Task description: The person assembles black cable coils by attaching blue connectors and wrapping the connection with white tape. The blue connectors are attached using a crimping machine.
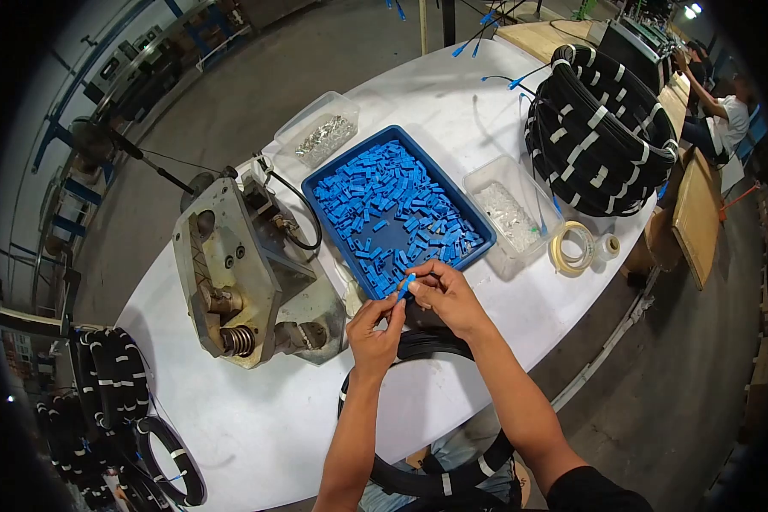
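A small blue plastic connector piece (407, 287) is pinched between the fingertips of both my hands, just over the near edge of a blue tray (446, 181). My left hand (374, 333) grips its lower end, and my right hand (449, 300) its upper end. Many loose blue pieces (375, 183) of the same colour lie in the tray. Below my hands, a coil of black cable (387, 474) with white tape bands hangs over the table's near edge and my lap. Whether a cable end runs into the piece is hidden by my fingers.
Left of the tray stands a heavy metal press (252, 277). Clear bins hold small metal parts (326, 136) and clear parts (505, 213). Tape rolls (572, 247) and stacked cable coils (602, 128) are on the right. More coils (115, 375) hang at left. People sit in the far right.
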The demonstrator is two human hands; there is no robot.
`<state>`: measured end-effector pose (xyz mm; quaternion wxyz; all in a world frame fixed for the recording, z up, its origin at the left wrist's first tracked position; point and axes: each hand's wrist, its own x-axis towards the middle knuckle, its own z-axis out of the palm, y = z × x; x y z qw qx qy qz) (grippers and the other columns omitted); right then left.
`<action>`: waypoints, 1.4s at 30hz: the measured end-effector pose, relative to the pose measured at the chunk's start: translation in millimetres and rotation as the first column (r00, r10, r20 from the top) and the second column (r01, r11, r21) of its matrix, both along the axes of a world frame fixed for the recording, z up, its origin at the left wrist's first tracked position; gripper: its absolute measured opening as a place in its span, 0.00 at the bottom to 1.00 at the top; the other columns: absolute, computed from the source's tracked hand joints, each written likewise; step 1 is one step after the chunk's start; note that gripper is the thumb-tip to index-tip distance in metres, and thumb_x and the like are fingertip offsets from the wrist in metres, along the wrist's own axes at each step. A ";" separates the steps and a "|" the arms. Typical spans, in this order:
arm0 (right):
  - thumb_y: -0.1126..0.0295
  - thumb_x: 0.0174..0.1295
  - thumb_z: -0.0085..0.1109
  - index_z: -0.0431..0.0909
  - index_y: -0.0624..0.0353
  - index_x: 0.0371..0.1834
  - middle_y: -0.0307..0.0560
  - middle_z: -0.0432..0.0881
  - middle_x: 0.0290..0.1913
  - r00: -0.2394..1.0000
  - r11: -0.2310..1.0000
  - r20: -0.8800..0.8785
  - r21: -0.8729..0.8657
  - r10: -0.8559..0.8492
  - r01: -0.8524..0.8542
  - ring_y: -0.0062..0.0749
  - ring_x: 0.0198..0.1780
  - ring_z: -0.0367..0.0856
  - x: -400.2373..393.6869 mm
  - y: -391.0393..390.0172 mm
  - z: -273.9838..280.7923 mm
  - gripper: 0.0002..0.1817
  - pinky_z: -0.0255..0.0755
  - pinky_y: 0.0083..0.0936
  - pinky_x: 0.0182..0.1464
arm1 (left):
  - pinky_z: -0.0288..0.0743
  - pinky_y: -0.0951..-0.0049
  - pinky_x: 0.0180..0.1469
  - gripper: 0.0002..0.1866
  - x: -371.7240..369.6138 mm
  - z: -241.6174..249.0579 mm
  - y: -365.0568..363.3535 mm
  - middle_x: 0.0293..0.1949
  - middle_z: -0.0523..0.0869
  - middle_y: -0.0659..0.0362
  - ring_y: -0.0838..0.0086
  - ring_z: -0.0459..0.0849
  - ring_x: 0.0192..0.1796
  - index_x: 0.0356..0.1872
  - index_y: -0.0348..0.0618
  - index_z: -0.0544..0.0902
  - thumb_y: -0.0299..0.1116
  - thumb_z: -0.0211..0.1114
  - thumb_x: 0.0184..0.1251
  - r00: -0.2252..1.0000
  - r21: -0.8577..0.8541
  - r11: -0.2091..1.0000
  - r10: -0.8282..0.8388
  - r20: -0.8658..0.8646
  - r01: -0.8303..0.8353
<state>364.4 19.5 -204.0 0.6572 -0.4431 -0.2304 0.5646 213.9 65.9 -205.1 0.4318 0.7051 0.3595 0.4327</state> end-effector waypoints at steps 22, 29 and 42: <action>0.76 0.66 0.61 0.77 0.68 0.50 0.35 0.75 0.26 0.994 0.996 -0.111 -0.087 -0.022 0.013 0.16 0.26 0.68 -0.6 -1.6 -0.3 0.12 0.62 0.15 0.28 | 0.76 0.82 0.42 0.04 -3.7 -3.8 0.8 0.33 0.88 0.61 0.85 0.82 0.35 0.36 0.33 0.86 0.22 0.71 0.62 0.996 -0.161 0.984 -0.074 0.050 0.081; 0.77 0.64 0.63 0.77 0.67 0.50 0.34 0.75 0.27 0.995 0.995 -0.099 -0.095 -0.013 0.004 0.15 0.26 0.68 -1.2 0.0 -1.9 0.12 0.62 0.15 0.28 | 0.74 0.82 0.37 0.04 -1.3 -1.7 -0.3 0.27 0.87 0.61 0.86 0.81 0.31 0.36 0.33 0.85 0.22 0.71 0.61 0.999 0.010 1.000 -0.010 -0.052 0.010; 0.78 0.63 0.62 0.77 0.67 0.48 0.35 0.75 0.28 0.997 0.994 -0.066 -0.105 -0.047 0.040 0.15 0.26 0.67 -1.1 2.2 -6.3 0.11 0.60 0.15 0.28 | 0.64 0.82 0.26 0.04 2.8 1.2 0.6 0.19 0.78 0.66 0.88 0.70 0.24 0.33 0.33 0.82 0.22 0.69 0.63 0.995 -0.004 1.000 -0.031 -0.098 0.031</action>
